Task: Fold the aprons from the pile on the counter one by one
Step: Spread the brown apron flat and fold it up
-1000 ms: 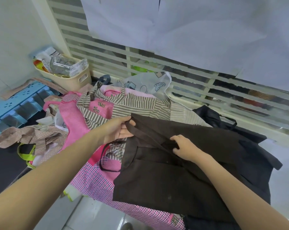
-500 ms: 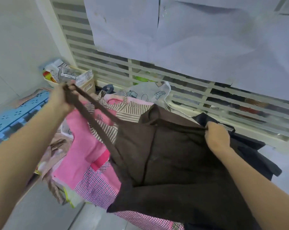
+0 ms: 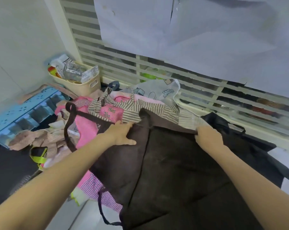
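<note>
Brown apron (image 3: 173, 163): matt woven cloth, faintly creased; striped apron (image 3: 150, 112): thin cotton-like cloth; basket (image 3: 84, 87) at 10 o'clock: smooth cream plastic; sheets (image 3: 206, 39) at 12 o'clock: matt paper.

Apron pile (image 3: 107, 113) crowds left; beige basket (image 3: 84, 85) blocks far corner; bare counter (image 3: 286, 165) right.

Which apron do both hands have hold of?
The dark brown apron in front: left hand and right hand grip its top edge. The striped apron and pink apron lie untouched behind.
</note>
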### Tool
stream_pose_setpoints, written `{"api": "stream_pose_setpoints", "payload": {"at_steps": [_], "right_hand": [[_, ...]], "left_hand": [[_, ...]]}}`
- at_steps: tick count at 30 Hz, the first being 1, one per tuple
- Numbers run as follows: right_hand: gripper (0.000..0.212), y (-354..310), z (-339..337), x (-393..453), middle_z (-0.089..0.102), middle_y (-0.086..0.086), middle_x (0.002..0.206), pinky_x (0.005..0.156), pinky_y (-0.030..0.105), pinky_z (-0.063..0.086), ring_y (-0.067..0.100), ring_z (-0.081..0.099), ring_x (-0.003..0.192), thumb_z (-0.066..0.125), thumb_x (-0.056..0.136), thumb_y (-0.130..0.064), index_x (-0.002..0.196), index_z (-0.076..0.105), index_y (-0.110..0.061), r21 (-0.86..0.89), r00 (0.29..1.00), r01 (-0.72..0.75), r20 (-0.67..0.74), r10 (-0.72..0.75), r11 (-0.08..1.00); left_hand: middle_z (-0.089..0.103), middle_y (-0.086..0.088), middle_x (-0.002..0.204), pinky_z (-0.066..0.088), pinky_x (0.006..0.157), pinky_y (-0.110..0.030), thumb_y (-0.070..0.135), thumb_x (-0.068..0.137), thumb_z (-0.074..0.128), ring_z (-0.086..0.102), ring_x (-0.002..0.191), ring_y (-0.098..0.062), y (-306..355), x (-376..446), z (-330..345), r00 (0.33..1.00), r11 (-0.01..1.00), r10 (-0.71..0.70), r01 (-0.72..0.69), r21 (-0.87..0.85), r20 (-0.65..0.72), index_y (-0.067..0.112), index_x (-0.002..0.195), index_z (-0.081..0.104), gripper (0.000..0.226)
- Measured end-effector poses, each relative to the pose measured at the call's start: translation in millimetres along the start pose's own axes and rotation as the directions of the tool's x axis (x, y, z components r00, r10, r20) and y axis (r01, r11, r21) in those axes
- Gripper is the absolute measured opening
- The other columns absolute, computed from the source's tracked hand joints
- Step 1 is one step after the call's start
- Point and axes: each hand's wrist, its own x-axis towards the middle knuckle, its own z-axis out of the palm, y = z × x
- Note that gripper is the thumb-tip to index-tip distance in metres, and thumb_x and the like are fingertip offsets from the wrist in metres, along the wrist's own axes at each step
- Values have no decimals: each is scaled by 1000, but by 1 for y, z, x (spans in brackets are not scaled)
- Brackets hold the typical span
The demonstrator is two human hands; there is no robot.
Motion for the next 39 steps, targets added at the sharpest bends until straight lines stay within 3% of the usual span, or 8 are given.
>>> {"api": "stream_pose_setpoints", "payload": {"at_steps": [6,11,16,20,25,32,36,39], "right_hand": [[23,35,-11,-10,65,12,95,67,35,45,30,60,89,45,96,-16,104,63,-5,-73,988,-72,-144,61,995],[23,14,3,-26,64,6,103,72,32,46,24,59,98,43,96,-20,104,62,-11,-131,997,51,-49,-57,990],[23,-12,41,-55,58,5,118,81,33,47,24,55,110,45,96,-16,115,57,-14,-277,940,308,237,-246,910],[33,-11,57,-61,48,4,123,82,33,46,23,44,117,54,91,-30,120,54,-14,-267,912,403,191,-362,875],[66,15,72,-63,64,15,90,58,44,51,34,62,75,91,24,-20,85,69,-8,-342,944,327,75,-322,881],[39,56,79,-56,58,17,68,48,43,48,37,58,61,87,31,5,62,64,-3,-312,987,160,55,-150,937],[61,63,75,-58,38,19,139,99,48,38,38,44,122,64,83,-15,137,38,-9,-421,988,130,132,-81,898],[73,66,79,-65,8,18,156,112,50,20,41,17,140,51,93,-17,150,6,-12,-451,971,99,240,14,887]], "left_hand": [[67,-18,91,36,69,-29,29,89,63,59,88,-28,-66,-2,-58,969,985,-149,128,-116,-196,3,87,69,28],[52,-13,127,32,100,-36,20,95,47,42,122,-32,-89,-8,-77,834,795,-353,507,335,-424,16,122,58,29],[28,-7,149,31,103,-38,16,89,49,30,132,-29,-20,6,-34,936,888,160,3,459,-314,20,143,33,57],[24,-2,152,17,112,-42,31,86,60,22,138,-27,26,12,11,927,709,373,-262,655,-32,23,148,20,74],[57,1,63,34,65,-30,11,47,85,57,57,-19,17,8,23,797,555,591,-294,778,-120,16,73,66,33],[52,-3,128,32,94,-31,19,97,39,55,113,-23,2,1,4,985,706,155,-53,706,-81,16,140,33,43],[3,-20,156,32,104,-43,49,94,42,29,135,-44,32,6,22,996,826,-92,68,560,13,25,150,-8,79],[-23,-20,153,24,108,-55,54,91,45,4,138,-54,51,5,35,987,865,-147,95,493,68,30,147,-17,87]]}}
